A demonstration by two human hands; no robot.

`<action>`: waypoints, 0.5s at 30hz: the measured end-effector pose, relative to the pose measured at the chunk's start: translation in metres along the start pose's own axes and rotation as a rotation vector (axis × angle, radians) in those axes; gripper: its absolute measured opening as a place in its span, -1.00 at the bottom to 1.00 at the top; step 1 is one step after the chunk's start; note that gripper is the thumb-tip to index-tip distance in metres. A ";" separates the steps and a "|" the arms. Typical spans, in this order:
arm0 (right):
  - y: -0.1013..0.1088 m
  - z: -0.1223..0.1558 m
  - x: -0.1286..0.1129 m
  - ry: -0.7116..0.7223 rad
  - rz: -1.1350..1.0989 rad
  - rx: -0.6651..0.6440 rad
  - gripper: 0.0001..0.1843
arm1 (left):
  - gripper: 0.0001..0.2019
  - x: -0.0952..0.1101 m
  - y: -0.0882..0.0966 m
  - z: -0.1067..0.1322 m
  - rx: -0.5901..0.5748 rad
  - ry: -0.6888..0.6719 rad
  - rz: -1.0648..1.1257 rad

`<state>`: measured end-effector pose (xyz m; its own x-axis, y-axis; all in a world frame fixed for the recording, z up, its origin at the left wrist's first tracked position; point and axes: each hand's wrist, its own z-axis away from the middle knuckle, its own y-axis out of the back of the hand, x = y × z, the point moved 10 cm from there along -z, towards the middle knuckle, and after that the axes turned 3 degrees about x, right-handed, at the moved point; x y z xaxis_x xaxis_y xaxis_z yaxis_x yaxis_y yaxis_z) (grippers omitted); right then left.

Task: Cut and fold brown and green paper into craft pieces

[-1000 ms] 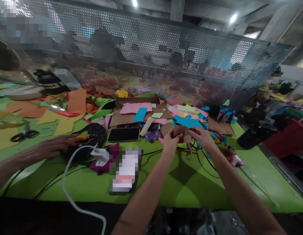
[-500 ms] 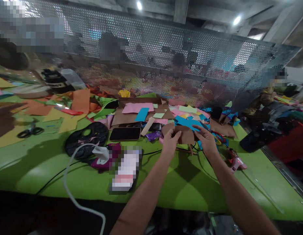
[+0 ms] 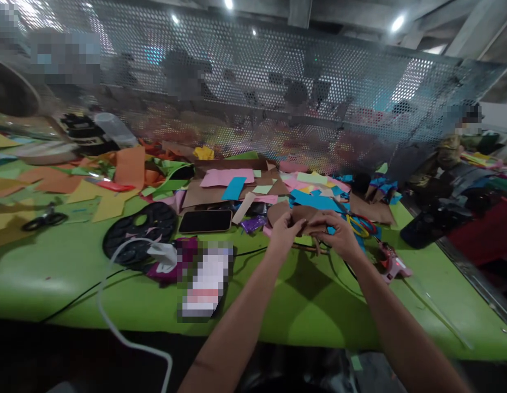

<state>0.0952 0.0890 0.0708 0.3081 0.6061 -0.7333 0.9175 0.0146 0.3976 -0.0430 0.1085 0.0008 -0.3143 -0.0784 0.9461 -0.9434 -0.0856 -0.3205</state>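
Note:
Both my hands meet above the green table (image 3: 310, 305), a little right of its middle. My left hand (image 3: 282, 233) pinches the left side of a brown paper piece (image 3: 303, 214). My right hand (image 3: 339, 234) grips the same piece from the right, fingers curled round its edge. The brown piece is held just above a heap of blue, pink and brown paper scraps (image 3: 314, 201). A dark phone (image 3: 205, 221) lies flat to the left of my left hand.
A pink glue gun (image 3: 391, 263) and coloured scissors (image 3: 358, 225) lie right of my hands. A black round tray (image 3: 141, 228), black scissors (image 3: 44, 219), a white cable (image 3: 114, 327) and orange and yellow sheets (image 3: 109, 188) lie left. A perforated metal screen (image 3: 278, 93) stands behind.
Another person's arm that reached over the left of the table has gone from view. My hands have drawn closer together on the brown paper piece.

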 end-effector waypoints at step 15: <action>0.012 0.002 0.019 -0.085 0.086 0.144 -0.83 | -0.70 0.009 -0.026 0.003 -0.245 -0.139 0.016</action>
<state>0.1127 0.0988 0.0607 0.4019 0.5310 -0.7460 0.9113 -0.1524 0.3825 -0.0206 0.1069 0.0172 -0.3278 -0.2151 0.9199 -0.9412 0.1585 -0.2983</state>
